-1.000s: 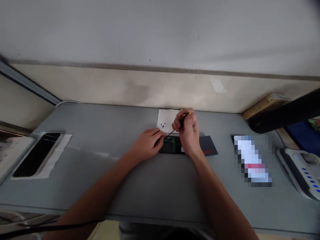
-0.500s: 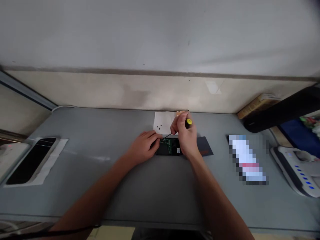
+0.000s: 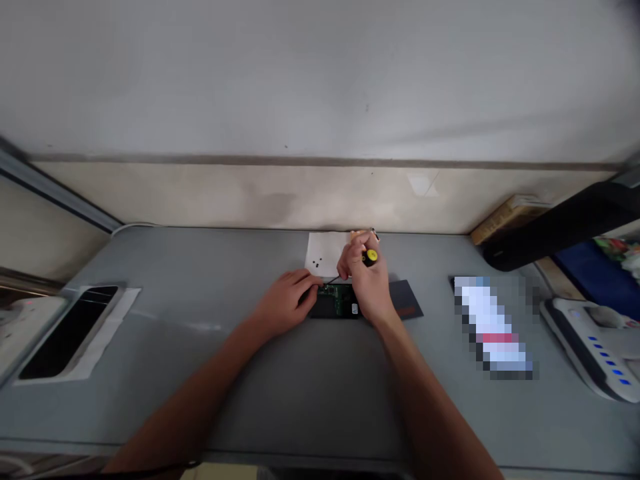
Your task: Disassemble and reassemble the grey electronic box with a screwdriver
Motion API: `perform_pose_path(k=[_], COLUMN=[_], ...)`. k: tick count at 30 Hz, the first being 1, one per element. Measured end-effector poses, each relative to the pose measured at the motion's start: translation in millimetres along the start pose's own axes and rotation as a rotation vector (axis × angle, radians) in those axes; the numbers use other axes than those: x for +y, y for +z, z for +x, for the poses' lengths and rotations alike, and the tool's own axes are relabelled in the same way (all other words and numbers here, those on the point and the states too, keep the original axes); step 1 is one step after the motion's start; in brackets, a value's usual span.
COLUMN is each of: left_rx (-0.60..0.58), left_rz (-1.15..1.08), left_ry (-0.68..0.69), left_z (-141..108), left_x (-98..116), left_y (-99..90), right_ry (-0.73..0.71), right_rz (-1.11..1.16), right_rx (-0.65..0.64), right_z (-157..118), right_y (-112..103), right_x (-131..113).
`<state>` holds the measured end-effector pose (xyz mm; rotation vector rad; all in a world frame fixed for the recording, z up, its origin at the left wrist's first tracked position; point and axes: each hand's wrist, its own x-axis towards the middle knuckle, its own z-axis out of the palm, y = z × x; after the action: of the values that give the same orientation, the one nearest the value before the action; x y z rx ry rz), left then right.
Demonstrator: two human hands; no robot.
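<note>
A black device with a green circuit board (image 3: 340, 301) lies on the grey table. My right hand (image 3: 367, 273) is closed around a screwdriver (image 3: 371, 257) with a yellow-ended black handle; its thin shaft slants down left to the board's upper left part. At the device's left end, my left hand (image 3: 290, 299) has its fingertips together near the screwdriver tip, gripping the device's edge as far as I can see. Behind the device is a white paper (image 3: 327, 248) with several small black pieces (image 3: 317, 263). A dark flat panel (image 3: 406, 299) lies beside my right wrist.
On the left, a black phone (image 3: 70, 333) rests on white paper. To the right are a blurred-out screen (image 3: 490, 323), a white power strip (image 3: 593, 347), a black cylinder (image 3: 565, 223) and a book-like box (image 3: 510, 217). The wall (image 3: 210, 197) borders the table's back.
The whole view has shifted slightly, so the table sits lower. My right hand has tilted the screwdriver handle a little to the left, and its tip remains at the board.
</note>
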<state>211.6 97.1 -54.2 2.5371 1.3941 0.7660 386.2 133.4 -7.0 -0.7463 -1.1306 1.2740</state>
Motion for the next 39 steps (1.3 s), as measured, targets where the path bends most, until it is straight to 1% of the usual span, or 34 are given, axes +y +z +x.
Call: perform_pose_path(k=[5,10,13,15,18,22,26,29,31,33,34,36,37,38,39], left_rx=[0.01,-0.003,-0.015,-0.019,-0.028,-0.079,-0.105,-0.109,-0.128,-0.154,-0.167,-0.187,-0.195,-0.205,-0.218], left_rz=[-0.02,-0.014,-0.001,0.005,0.003,0.001,0.013,0.021,0.033,0.043,0.043,0.025,0.009,-0.009,-0.028], left_ry=[0.001,-0.003,0.01,0.01,-0.005,0.013,0.026,0.03,0.027,0.017,0.007,-0.027,-0.048,-0.069,-0.085], left_z=[0.1,0.3,0.1,0.1,0.6,1.2,1.5,2.0,2.2,1.9,1.5,0.4,-0.2,-0.8,-1.4], left_x=[-0.5,-0.6,-0.7,-0.6,0.2,1.2,1.2,2.6,4.4,6.6,7.8,10.1,11.1,11.8,12.2], left_y=[0.1,0.4,0.5,-0.1,-2.5,-7.6,-11.2,-14.5,-17.6,-21.2,-23.1,-26.9,-28.8,-30.7,-32.4], right_ry=[0.03,0.061,0.012,-0.001,0.047,0.06,-0.006,-0.071,-0.109,-0.181,-0.236,-0.338,-0.383,-0.418,-0.412], right_rz=[0.112,0.077,0.019,0.054,0.13,0.145,0.039,-0.057,-0.073,-0.092,-0.143,-0.348,-0.472,-0.598,-0.733], right_rx=[-0.018,-0.006,0.002,-0.006,-0.027,0.05,0.108,0.083,0.047,0.024,0.024,0.042,0.025,-0.026,-0.114], right_z=[0.3,-0.2,-1.1,-1.6,-1.6,0.4,4.2,4.2,0.7,-5.9,-10.3,-19.9,-24.7,-29.2,-33.3], right_y=[1.0,-3.2,-1.4,1.3,3.5,-0.2,-3.3,0.3,3.2,2.6,-0.1,-12.3,-21.9,-33.7,-47.2], right_x=[-3.6,2.4,3.7,2.0,-1.1,1.9,10.9,8.9,-3.7,-26.7,-40.9,-69.8,-82.0,-91.5,-97.7])
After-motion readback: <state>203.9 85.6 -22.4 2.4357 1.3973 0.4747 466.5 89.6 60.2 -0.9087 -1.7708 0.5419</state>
